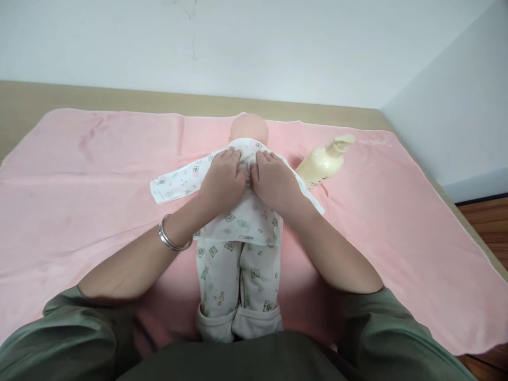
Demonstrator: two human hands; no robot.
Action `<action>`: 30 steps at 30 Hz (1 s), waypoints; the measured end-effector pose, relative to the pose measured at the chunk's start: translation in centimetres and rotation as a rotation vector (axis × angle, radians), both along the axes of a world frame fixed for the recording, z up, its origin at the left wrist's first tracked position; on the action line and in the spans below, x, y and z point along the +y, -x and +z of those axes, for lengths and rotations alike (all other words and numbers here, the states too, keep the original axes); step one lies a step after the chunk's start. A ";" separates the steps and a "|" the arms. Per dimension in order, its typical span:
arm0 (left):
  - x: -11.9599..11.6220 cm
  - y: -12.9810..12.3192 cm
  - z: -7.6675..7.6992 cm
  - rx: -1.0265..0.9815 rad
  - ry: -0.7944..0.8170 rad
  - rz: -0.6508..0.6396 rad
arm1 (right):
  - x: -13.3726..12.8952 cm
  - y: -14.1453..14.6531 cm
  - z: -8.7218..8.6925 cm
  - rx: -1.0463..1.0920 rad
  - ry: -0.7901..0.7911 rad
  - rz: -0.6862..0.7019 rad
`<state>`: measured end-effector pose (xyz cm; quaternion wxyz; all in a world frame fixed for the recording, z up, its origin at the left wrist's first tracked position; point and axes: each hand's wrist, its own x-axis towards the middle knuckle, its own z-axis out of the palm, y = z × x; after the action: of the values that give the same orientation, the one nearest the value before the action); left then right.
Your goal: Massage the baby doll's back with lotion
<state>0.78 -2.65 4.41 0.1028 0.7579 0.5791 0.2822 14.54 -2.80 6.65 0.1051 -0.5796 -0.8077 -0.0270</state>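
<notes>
A doll (pixel 240 233) in a printed shirt (pixel 232 222) and trousers (pixel 220 272) lies mid-scene on a pink cloth (pixel 99 185) over the bench (pixel 138 98), head far, legs near. The left hand (pixel 225 173) and right hand (pixel 273 179) rest unclenched, side by side, on its upper body, thumbs inward. A pale yellow pump bottle (pixel 320 165) sits just to the right, beside the right sleeve.

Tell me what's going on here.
A person has the left grip and right grip resting side by side on the upper part of a baby doll's printed white top. The doll lies on a pink cloth, head away from the person, in matching pants; no face shows. A cream pump bottle is on the cloth beyond the right forearm, untouched.
</notes>
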 end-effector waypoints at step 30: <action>0.4 0.3 -0.4 0.064 -0.040 -0.018 | -0.8 0.3 -0.5 -0.076 -0.108 0.057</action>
<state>0.44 -2.30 4.04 0.0716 0.7736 0.5694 0.2686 14.21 -3.62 6.19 0.1063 -0.5483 -0.8246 -0.0895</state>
